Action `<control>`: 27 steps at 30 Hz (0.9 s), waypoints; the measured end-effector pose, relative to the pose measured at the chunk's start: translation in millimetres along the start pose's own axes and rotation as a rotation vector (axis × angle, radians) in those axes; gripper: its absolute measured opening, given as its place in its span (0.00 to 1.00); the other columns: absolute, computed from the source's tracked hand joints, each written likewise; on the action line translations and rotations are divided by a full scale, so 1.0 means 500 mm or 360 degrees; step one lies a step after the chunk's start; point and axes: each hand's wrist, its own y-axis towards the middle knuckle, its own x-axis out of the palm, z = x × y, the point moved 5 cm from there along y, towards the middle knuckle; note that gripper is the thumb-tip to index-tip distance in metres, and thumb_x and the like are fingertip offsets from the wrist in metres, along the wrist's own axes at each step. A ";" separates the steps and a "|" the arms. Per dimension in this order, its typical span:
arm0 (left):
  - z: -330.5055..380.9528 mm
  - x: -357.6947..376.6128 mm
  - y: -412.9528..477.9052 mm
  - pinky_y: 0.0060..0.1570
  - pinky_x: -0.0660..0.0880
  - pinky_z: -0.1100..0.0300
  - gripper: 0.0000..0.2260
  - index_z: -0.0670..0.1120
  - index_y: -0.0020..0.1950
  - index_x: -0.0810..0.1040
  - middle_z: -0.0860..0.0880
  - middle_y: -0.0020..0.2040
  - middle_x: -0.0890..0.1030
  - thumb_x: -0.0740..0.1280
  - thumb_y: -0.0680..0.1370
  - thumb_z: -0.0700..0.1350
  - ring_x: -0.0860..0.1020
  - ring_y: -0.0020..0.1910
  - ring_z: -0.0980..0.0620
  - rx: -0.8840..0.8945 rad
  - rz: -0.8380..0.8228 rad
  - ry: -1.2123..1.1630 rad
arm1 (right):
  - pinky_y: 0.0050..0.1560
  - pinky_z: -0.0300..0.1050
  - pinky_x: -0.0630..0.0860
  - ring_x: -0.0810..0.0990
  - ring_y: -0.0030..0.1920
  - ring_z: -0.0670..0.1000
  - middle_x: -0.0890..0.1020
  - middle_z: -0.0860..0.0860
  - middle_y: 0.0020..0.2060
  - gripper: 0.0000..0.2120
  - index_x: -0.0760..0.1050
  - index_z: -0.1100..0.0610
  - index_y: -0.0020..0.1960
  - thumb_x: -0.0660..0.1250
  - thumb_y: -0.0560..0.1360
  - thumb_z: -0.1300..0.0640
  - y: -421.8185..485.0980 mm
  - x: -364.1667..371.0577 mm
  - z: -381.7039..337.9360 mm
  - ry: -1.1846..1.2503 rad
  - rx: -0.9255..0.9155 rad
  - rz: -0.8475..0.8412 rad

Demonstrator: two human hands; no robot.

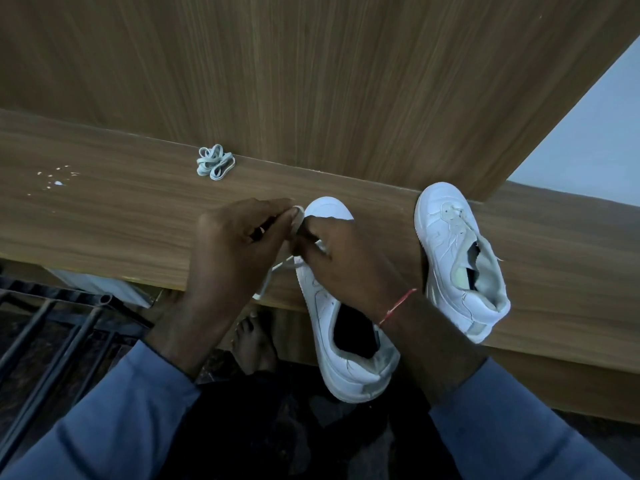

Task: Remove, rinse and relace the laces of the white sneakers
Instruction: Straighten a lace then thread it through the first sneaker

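Two white sneakers lie on a wooden ledge. The near sneaker (349, 344) points away from me, its heel hanging over the ledge's front edge. My left hand (235, 244) and my right hand (346, 261) meet over its front part, both pinching a white lace (273, 275) that trails off to the left. The second sneaker (460, 261) rests to the right without a lace, tongue loose. A bundled white lace (215, 162) sits at the back of the ledge against the wall panel.
The wooden ledge (104, 216) runs left to right below an upright wooden panel (311, 81). Small white specks (57, 178) dot the ledge at the left. A dark metal rack (52, 327) stands low on the left. A bare foot (254, 344) shows on the dark floor.
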 end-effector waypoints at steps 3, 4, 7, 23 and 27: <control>-0.004 -0.014 0.001 0.38 0.73 0.69 0.05 0.43 0.50 0.84 0.54 0.39 0.82 0.71 0.76 0.41 0.79 0.35 0.60 -0.0003 0.0095 0.0004 | 0.42 0.45 0.70 0.78 0.41 0.51 0.82 0.51 0.40 0.09 0.79 0.56 0.49 0.60 0.79 0.58 0.011 -0.054 0.036 -0.0375 0.0017 0.0365; -0.008 -0.020 0.001 0.37 0.73 0.67 0.06 0.42 0.50 0.84 0.54 0.38 0.82 0.70 0.77 0.42 0.78 0.33 0.61 -0.0030 0.0148 -0.0011 | 0.42 0.47 0.69 0.78 0.40 0.53 0.81 0.52 0.39 0.09 0.77 0.57 0.46 0.59 0.79 0.57 0.010 -0.075 0.051 -0.0537 0.0042 0.0477; -0.009 -0.031 0.003 0.33 0.73 0.65 0.06 0.43 0.51 0.83 0.60 0.37 0.79 0.69 0.78 0.44 0.76 0.31 0.65 -0.0052 0.0278 -0.0047 | 0.39 0.51 0.71 0.76 0.38 0.56 0.79 0.53 0.36 0.09 0.74 0.59 0.41 0.60 0.78 0.57 0.004 -0.112 0.093 -0.0661 0.0153 0.0578; -0.141 -0.103 0.019 0.36 0.74 0.57 0.09 0.49 0.51 0.81 0.54 0.34 0.79 0.67 0.77 0.53 0.76 0.31 0.56 -0.0622 0.0795 -0.0495 | 0.42 0.46 0.77 0.81 0.38 0.52 0.83 0.51 0.34 0.09 0.81 0.57 0.38 0.64 0.73 0.66 -0.013 -0.102 0.186 -0.0354 0.0580 0.0458; -0.154 -0.060 0.021 0.60 0.70 0.58 0.17 0.45 0.63 0.78 0.44 0.58 0.78 0.69 0.76 0.48 0.76 0.57 0.48 -0.0666 0.0199 0.0292 | 0.36 0.45 0.82 0.82 0.31 0.52 0.82 0.50 0.30 0.08 0.79 0.58 0.39 0.67 0.74 0.68 -0.022 -0.074 0.171 0.0529 0.0798 0.0511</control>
